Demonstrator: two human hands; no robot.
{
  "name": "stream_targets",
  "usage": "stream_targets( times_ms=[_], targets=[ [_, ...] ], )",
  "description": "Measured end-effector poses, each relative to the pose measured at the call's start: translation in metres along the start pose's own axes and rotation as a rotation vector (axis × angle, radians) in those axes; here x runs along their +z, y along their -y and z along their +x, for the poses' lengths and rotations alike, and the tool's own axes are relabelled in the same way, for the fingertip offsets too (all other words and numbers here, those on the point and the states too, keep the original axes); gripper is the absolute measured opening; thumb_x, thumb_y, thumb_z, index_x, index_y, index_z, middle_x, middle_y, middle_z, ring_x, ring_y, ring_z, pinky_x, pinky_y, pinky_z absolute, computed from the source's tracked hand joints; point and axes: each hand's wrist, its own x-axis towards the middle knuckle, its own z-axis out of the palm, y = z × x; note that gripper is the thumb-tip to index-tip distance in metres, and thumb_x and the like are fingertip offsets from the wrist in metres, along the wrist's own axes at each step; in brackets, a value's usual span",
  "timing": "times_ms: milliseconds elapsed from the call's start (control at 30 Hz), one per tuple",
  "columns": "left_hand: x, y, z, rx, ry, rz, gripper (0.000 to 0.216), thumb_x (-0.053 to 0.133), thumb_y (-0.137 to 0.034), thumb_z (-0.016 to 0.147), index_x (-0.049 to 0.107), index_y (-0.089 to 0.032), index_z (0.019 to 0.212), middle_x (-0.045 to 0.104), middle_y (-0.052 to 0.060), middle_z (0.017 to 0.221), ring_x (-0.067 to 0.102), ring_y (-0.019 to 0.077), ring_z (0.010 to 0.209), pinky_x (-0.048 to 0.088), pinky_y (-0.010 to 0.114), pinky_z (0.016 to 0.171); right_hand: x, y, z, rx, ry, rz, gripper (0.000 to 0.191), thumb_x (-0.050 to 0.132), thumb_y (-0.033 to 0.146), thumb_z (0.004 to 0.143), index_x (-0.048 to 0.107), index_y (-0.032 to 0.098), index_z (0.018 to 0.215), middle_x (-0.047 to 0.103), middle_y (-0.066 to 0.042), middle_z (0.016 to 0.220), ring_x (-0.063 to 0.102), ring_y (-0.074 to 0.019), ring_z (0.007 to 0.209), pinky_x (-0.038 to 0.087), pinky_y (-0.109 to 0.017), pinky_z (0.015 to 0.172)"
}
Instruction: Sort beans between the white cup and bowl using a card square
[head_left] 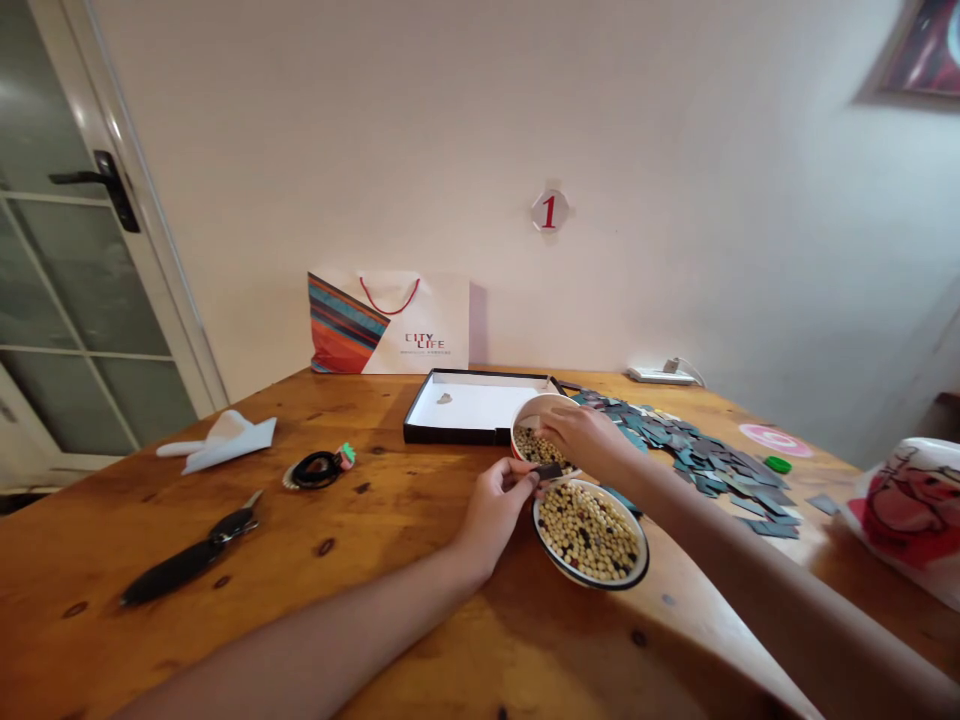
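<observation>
My left hand (491, 510) pinches a small dark flat piece (550, 470) between thumb and fingers, in the gap between two bowls. Over the far bowl (520, 412), my right hand (589, 435) has its fingers bent down to the mixed beans (534, 447) inside. The fingertips look drawn together; whatever they hold is too small to make out. Closer to me stands a dark-rimmed bowl (643, 566) full of pale beans (589, 530) with some dark ones among them. Right of the bowls spreads a heap of flat dark pieces (697, 455).
Behind the bowls lies a shallow black-edged box lid (450, 436), with a paper bag (388, 325) against the wall. Keys (191, 560), a black hair tie (315, 468) and white paper (232, 440) lie left. A green cap (778, 464) and red-white package (911, 510) are right.
</observation>
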Motion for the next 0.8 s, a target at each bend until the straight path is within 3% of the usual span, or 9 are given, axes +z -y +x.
stream_targets(
  times_ms=[200, 433, 633, 800],
  targets=[
    [-0.001, 0.001, 0.003, -0.065, -0.064, -0.088, 0.017, 0.066, -0.025, 0.061, 0.062, -0.013, 0.073, 0.066, 0.003, 0.066, 0.058, 0.012, 0.061, 0.043, 0.025, 0.066, 0.001, 0.011, -0.018, 0.091, -0.17, -0.086, 0.027, 0.029, 0.027, 0.09, 0.052, 0.018, 0.08, 0.054, -0.002, 0.076, 0.049, -0.0111, 0.062, 0.026, -0.023, 0.054],
    [-0.004, 0.002, 0.004, -0.083, -0.054, -0.094, 0.023, 0.066, -0.03, 0.061, 0.063, -0.012, 0.076, 0.066, 0.004, 0.065, 0.059, 0.0139, 0.064, 0.041, 0.026, 0.067, -0.007, 0.038, -0.025, -0.112, -0.143, -0.191, 0.012, 0.041, 0.017, 0.085, 0.051, 0.018, 0.078, 0.053, -0.002, 0.077, 0.047, -0.0131, 0.063, 0.025, -0.026, 0.059],
    [-0.005, 0.001, 0.004, -0.081, -0.069, -0.086, 0.022, 0.065, -0.027, 0.063, 0.063, -0.012, 0.079, 0.066, 0.004, 0.067, 0.059, 0.0135, 0.067, 0.041, 0.027, 0.071, -0.007, 0.034, -0.027, -0.093, -0.195, -0.232, 0.016, 0.038, 0.016, 0.086, 0.051, 0.017, 0.076, 0.053, -0.003, 0.075, 0.047, -0.0137, 0.062, 0.025, -0.028, 0.063],
    [-0.002, -0.002, 0.0, -0.047, -0.009, -0.113, 0.021, 0.067, -0.029, 0.062, 0.061, -0.014, 0.076, 0.065, 0.002, 0.067, 0.058, 0.0126, 0.065, 0.042, 0.026, 0.069, -0.005, 0.039, -0.029, -0.148, -0.107, -0.204, 0.007, 0.045, 0.015, 0.082, 0.05, 0.018, 0.079, 0.053, -0.003, 0.079, 0.048, -0.0143, 0.065, 0.027, -0.028, 0.064]
  ],
)
